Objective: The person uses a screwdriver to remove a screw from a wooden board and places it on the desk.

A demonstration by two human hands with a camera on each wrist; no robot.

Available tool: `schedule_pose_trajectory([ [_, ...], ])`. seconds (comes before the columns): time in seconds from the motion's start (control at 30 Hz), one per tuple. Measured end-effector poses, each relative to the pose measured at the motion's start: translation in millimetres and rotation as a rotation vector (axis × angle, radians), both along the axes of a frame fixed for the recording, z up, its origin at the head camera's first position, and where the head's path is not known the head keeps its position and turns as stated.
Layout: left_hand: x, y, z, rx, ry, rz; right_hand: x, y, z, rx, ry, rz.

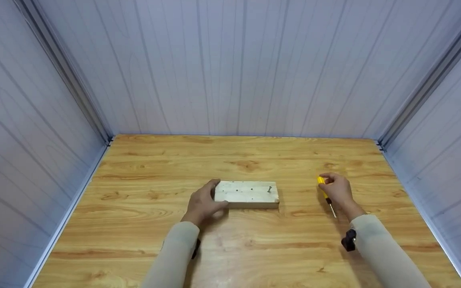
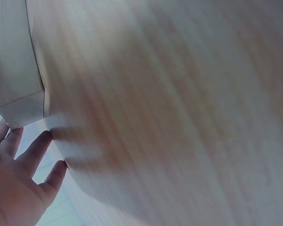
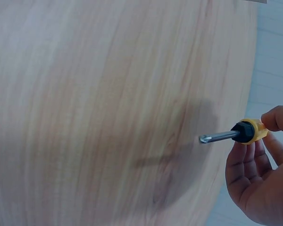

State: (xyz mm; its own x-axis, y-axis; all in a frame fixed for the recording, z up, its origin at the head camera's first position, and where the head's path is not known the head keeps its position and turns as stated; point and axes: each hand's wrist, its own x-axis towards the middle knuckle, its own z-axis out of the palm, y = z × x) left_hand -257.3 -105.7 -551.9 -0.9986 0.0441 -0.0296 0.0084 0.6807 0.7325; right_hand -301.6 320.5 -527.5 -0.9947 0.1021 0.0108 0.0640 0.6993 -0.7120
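A pale wooden block point(image 1: 246, 194) lies on the wood-grain table, its top dotted with several small dark holes. Near its right end a screw point(image 1: 269, 189) sticks up from the top face. My left hand point(image 1: 205, 202) grips the block's left end, thumb at the front and a finger at the back corner; in the left wrist view two other fingers point(image 2: 35, 151) touch the tabletop beside it. Off to the right, my right hand point(image 1: 337, 190) holds a screwdriver point(image 1: 322, 186) by its yellow handle, above the table. Its metal shaft point(image 3: 221, 136) points back toward the wearer.
The wood-grain tabletop point(image 1: 250, 248) extends around both hands. A pale panelled wall point(image 1: 230, 68) rises behind it, with similar panels point(image 1: 22, 140) along the left and right sides.
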Motion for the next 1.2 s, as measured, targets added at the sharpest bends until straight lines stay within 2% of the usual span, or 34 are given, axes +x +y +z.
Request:
schedule_pose_trajectory([
  [0.27, 0.4, -0.1, -0.3, 0.004, -0.016, 0.006, -0.8, 4.0, -8.8, -0.023, -0.067, 0.012],
  [0.5, -0.6, 0.3, -2.2, -0.003, -0.019, 0.007, -0.5, 7.9, -13.5, 0.025, -0.079, 0.03],
  [0.8, -1.8, -0.1, -3.0, -0.008, -0.012, 0.003, 1.1, 8.7, -15.2, 0.018, -0.128, 0.042],
  [1.2, -0.2, 0.1, -1.5, 0.0, -0.001, -0.001, 3.2, 8.1, -13.8, 0.039, -0.132, 0.062],
])
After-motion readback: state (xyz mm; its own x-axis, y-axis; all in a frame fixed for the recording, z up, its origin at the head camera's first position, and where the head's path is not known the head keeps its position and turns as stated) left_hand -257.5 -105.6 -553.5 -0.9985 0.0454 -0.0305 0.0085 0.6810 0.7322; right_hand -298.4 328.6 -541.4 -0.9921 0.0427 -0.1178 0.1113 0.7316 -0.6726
